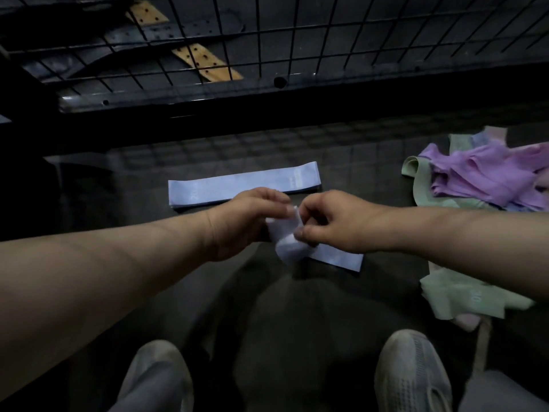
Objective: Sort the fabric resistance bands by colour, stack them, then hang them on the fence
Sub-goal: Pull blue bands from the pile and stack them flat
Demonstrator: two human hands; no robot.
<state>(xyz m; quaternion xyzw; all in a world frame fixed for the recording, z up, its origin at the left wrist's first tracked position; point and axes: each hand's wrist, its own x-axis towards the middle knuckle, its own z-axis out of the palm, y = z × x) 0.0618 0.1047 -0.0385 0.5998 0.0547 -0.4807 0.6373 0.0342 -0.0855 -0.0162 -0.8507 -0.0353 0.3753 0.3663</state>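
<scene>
A flat stack of blue bands (225, 187) lies on the dark floor ahead of me, below the black wire fence (267, 40). Both hands hold one more blue band (335, 257) above the floor, its left part twisted and bunched between them. My left hand (246, 221) pinches the bunched end from the left. My right hand (335, 221) pinches it from the right, and the band's tail trails out flat under that wrist. At the right lies a mixed heap of purple bands (487, 176) and pale green bands (463, 295).
The fence's dark base rail (267, 90) runs across the top, with wooden slats (205, 60) behind the mesh. My two grey shoes (413, 373) stand at the bottom edge. A pale strap (481, 346) lies near the right shoe.
</scene>
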